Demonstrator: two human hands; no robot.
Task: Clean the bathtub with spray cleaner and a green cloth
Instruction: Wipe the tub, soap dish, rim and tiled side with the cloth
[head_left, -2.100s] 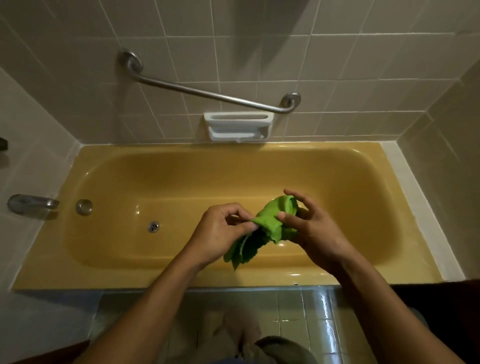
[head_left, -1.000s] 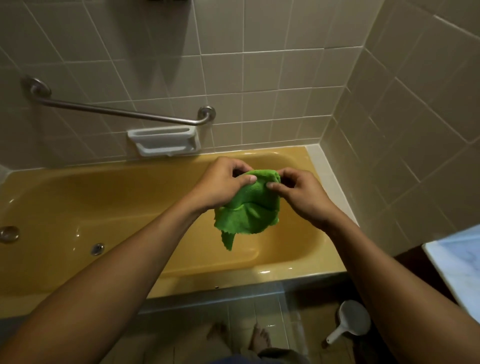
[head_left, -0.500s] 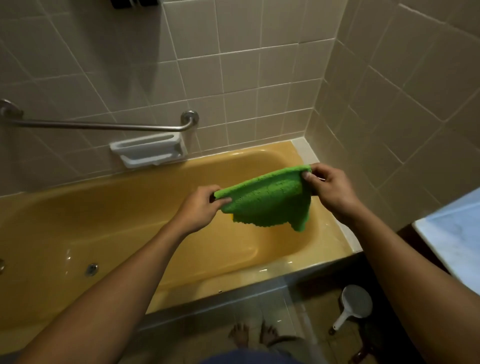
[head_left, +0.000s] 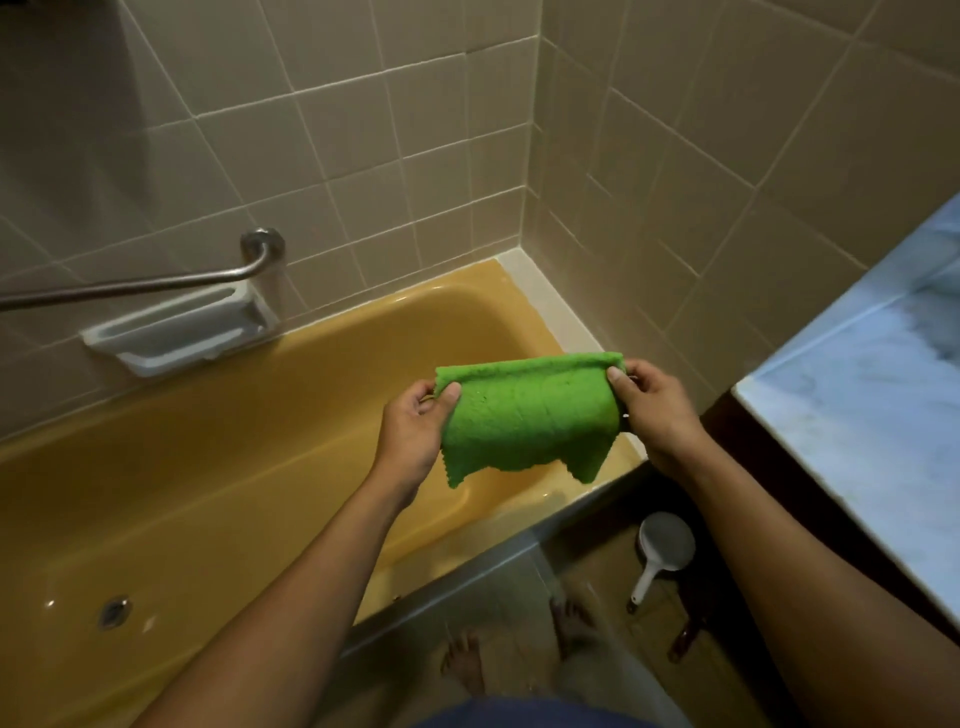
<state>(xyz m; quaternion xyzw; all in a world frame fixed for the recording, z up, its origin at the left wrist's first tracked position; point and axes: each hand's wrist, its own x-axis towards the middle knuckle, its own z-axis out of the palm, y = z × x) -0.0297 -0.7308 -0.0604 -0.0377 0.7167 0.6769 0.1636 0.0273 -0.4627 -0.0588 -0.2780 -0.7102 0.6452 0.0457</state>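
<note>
My left hand pinches the green cloth at its nine o'clock corner, and my right hand pinches the three o'clock corner. The cloth hangs spread between them over the yellow bathtub, with a white dipper at five o'clock.

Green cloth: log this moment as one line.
green cloth spread above bathtub | left hand pinches one end | right hand pinches other end

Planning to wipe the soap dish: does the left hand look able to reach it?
Likely yes: nothing stands between the left hand and the soap dish, though it pinches the green cloth.
</note>
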